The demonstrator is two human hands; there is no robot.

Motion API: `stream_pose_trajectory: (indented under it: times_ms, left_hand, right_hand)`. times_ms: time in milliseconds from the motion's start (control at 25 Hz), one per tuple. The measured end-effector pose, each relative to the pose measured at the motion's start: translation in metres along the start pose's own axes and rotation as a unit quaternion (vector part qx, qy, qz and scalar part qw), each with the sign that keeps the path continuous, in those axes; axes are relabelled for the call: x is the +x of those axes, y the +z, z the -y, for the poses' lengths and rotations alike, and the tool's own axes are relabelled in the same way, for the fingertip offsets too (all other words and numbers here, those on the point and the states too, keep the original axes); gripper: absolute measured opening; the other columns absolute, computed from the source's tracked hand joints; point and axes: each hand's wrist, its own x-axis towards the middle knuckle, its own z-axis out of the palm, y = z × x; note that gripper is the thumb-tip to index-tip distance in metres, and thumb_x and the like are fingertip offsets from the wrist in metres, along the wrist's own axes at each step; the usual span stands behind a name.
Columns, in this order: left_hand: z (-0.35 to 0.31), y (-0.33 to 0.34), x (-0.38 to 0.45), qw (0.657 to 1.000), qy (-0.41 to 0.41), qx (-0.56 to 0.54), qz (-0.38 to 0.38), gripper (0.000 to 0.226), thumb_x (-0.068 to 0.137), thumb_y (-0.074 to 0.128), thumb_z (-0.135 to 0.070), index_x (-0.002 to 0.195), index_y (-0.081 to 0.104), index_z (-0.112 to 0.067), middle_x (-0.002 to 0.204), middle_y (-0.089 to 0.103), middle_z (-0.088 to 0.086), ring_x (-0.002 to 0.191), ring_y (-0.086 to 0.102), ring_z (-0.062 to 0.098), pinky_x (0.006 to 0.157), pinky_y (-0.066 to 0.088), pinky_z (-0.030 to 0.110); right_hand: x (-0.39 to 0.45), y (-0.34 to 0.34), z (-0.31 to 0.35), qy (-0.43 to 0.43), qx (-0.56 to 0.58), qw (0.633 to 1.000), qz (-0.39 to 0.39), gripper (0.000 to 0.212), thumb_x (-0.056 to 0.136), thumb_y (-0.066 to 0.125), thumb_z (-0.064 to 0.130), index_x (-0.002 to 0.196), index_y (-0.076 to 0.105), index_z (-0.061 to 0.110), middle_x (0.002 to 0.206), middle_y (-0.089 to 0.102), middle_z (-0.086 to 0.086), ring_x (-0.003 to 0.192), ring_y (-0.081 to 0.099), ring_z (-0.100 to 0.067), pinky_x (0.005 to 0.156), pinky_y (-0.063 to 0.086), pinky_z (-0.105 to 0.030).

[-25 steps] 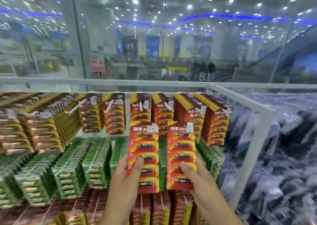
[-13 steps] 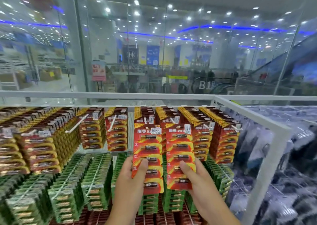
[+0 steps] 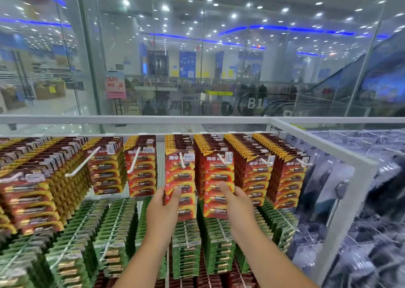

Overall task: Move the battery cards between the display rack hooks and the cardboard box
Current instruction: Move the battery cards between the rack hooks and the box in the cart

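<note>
The left hand [image 3: 163, 208] holds a red battery card [image 3: 180, 178] near its bottom, with the thumb on the front and the fingers curled behind. The right hand [image 3: 236, 202] holds another red card [image 3: 218, 182] the same way. Both cards are up at the top row of the display rack [image 3: 324, 144], side by side, and a white hook [image 3: 182, 161] pokes through the top of the left one. A second white hook [image 3: 223, 160] sticks out at the top of the right one. More red cards hang on both sides. Green battery cards [image 3: 109, 228] hang in the row below. Behind the rack is a glass wall [image 3: 197, 68] with shop lights shining.
</note>
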Motion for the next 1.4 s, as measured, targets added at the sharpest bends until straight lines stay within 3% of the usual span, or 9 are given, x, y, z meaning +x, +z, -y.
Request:
stream_pose_trajectory:
  times_ms: [80,200,320,480,600,760,920,1200,1400]
  left_hand:
    - [0.008,0.002,0.020,1.000,-0.007,0.021,0.009,0.042,0.095,0.063,-0.056,0.130,0.063,-0.032,0.119,0.072,-0.012,0.111,0.069,0.017,0.093,0.060,0.048]
    - [0.015,0.005,0.041,0.998,-0.025,0.056,0.015,0.052,0.095,0.062,-0.059,0.138,0.059,-0.029,0.132,0.068,-0.010,0.122,0.064,0.019,0.101,0.055,0.049]
    - [0.020,0.002,0.049,0.998,-0.029,0.059,0.007,0.034,0.099,0.062,-0.049,0.124,0.058,-0.025,0.113,0.068,-0.011,0.098,0.065,0.010,0.080,0.055,0.034]
    - [0.033,-0.005,0.043,0.996,-0.033,0.084,0.009,0.035,0.100,0.062,-0.045,0.126,0.051,-0.024,0.100,0.056,-0.017,0.088,0.055,0.007,0.072,0.045,0.029]
    - [0.048,-0.010,0.028,0.993,-0.032,0.114,0.020,0.057,0.097,0.066,-0.046,0.145,0.048,-0.019,0.131,0.060,-0.005,0.117,0.060,0.021,0.093,0.049,0.037]
    - [0.066,-0.009,0.000,0.989,-0.024,0.141,0.043,0.070,0.094,0.066,-0.053,0.152,0.041,-0.022,0.154,0.047,0.000,0.135,0.052,0.025,0.108,0.048,0.048]
    - [0.069,0.012,-0.028,0.987,-0.011,0.141,0.080,0.065,0.095,0.064,-0.056,0.150,0.043,-0.028,0.150,0.049,-0.007,0.129,0.054,0.019,0.105,0.049,0.045]
    - [0.066,0.088,-0.085,0.977,0.000,0.122,0.172,0.055,0.097,0.064,-0.052,0.144,0.047,-0.031,0.131,0.050,-0.018,0.121,0.056,0.011,0.098,0.047,0.037]
    - [0.084,0.170,-0.142,0.961,-0.019,0.120,0.247,0.046,0.097,0.067,-0.044,0.137,0.051,-0.028,0.134,0.055,-0.011,0.102,0.063,-0.002,0.091,0.050,0.034]
  right_hand:
    - [0.016,0.008,-0.004,0.000,-0.007,0.999,-0.032,0.017,0.101,0.064,0.038,0.103,0.071,0.023,0.090,0.076,0.007,0.078,0.072,-0.006,0.062,0.054,-0.023]
    - [0.036,0.018,-0.008,0.002,-0.016,0.998,-0.064,0.021,0.099,0.066,0.042,0.101,0.069,0.022,0.101,0.073,0.002,0.095,0.068,-0.017,0.079,0.053,-0.032]
    - [0.046,0.024,-0.012,0.003,-0.034,0.995,-0.093,0.048,0.097,0.066,0.050,0.130,0.062,0.016,0.114,0.066,0.002,0.111,0.060,-0.024,0.099,0.050,-0.043]
    - [0.041,0.023,-0.018,-0.009,-0.062,0.992,-0.106,0.051,0.097,0.063,0.052,0.134,0.056,0.017,0.113,0.065,0.001,0.104,0.061,-0.022,0.094,0.050,-0.041]
    - [0.025,0.018,-0.023,-0.030,-0.093,0.991,-0.088,0.032,0.100,0.062,0.047,0.117,0.053,0.022,0.096,0.055,0.017,0.084,0.054,-0.003,0.087,0.045,-0.033]
    - [-0.001,-0.001,-0.038,-0.035,-0.142,0.988,-0.058,0.054,0.100,0.062,0.050,0.146,0.047,0.025,0.131,0.056,0.014,0.122,0.056,-0.012,0.100,0.045,-0.033]
    - [-0.028,-0.039,-0.061,-0.015,-0.151,0.987,-0.051,0.066,0.098,0.063,0.053,0.155,0.041,0.028,0.156,0.045,0.010,0.138,0.047,-0.012,0.110,0.042,-0.036]
    - [-0.063,-0.156,-0.086,0.016,-0.118,0.984,-0.132,0.048,0.099,0.064,0.046,0.144,0.051,0.031,0.139,0.053,0.013,0.120,0.058,-0.008,0.088,0.054,-0.024]
    - [-0.084,-0.274,-0.120,0.043,-0.081,0.972,-0.217,0.046,0.098,0.067,0.042,0.140,0.054,0.027,0.133,0.058,0.012,0.122,0.057,-0.010,0.099,0.048,-0.030]
